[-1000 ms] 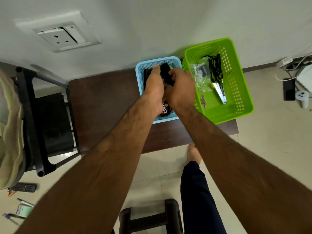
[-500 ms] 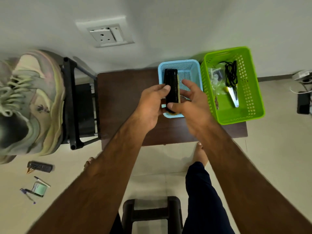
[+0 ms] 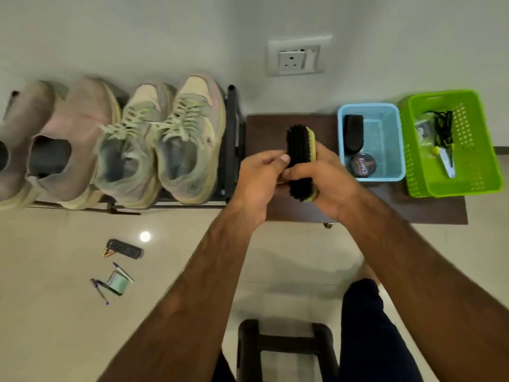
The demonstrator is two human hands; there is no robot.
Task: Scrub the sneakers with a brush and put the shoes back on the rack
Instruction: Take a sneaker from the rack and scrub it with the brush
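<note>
Fetching the tool looks like the step in hand. The right grip [image 3: 325,186] curls round the shoe brush [image 3: 298,144] above the bench [image 3: 272,125], and the left grip [image 3: 261,177] pinches its bristle side. The laced sneakers [image 3: 187,139] sit untouched on the rack [image 3: 232,128]. Next, probably, the left grip must let go and lift a sneaker off.

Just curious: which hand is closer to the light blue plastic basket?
Right. The right hand, gripping the black-bristled brush, is just beside the light blue plastic basket; the left hand is on the brush's far side.
</note>
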